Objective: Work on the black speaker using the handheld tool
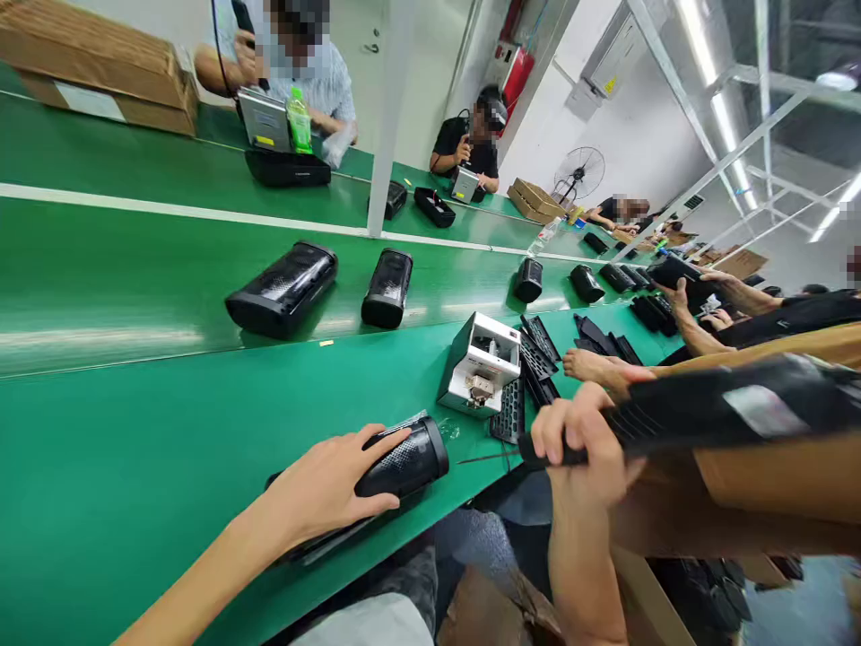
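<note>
Left hand (329, 489) presses speaker (404, 462); right hand (582, 449) grips grille (706, 408).

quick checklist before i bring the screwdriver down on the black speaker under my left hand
1. Left hand steadies the black speaker: ok, palm and fingers lie over it on the green table.
2. Right hand grips the screwdriver: ok, fist closed around the handle.
3. Tip lined up with a screw: cannot tell, the thin tip points toward the speaker's end but no screw shows.
4. Tip touching the speaker: not ok, a gap remains.
5. Screw feeder box within reach: ok, beside the speaker.
6. Neighbour's hand clear of the tool: ok, it lies further along.
</note>
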Action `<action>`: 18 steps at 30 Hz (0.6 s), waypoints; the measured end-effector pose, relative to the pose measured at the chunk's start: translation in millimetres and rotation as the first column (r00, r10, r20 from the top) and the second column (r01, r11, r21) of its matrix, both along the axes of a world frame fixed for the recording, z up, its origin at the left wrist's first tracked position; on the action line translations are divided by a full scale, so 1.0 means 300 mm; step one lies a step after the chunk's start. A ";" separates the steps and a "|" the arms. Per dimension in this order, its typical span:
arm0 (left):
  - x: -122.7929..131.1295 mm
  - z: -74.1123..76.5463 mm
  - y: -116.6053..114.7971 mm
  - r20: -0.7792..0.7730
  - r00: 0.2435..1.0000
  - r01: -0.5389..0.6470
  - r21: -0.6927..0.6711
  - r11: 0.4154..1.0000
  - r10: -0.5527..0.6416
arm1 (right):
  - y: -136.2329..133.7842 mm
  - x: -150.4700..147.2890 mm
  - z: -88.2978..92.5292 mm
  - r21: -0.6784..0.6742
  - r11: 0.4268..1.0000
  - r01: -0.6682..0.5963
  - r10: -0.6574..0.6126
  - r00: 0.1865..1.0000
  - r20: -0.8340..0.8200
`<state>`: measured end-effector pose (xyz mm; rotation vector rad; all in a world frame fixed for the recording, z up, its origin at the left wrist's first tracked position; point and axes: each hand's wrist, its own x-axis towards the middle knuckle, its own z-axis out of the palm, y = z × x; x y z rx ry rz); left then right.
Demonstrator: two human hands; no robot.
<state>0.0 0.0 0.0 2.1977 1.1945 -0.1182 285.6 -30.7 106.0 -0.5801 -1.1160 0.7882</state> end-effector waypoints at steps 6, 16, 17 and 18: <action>-0.010 -0.003 -0.009 0.032 0.999 0.001 0.009 1.000 -0.002 | -0.096 -0.132 0.006 0.095 0.995 0.014 -0.036 0.972 0.232; -0.032 -0.023 -0.016 0.057 0.998 -0.019 0.052 0.998 0.016 | -0.072 -0.150 -0.037 0.083 0.996 0.011 -0.032 0.969 0.246; -0.032 -0.022 -0.018 0.053 0.999 -0.014 0.046 0.999 0.011 | -0.070 -0.151 -0.050 0.082 0.997 0.013 -0.033 0.968 0.249; -0.032 -0.021 -0.019 0.052 0.999 -0.008 0.043 0.999 0.006 | -0.066 -0.150 -0.069 0.082 0.997 0.017 -0.038 0.965 0.261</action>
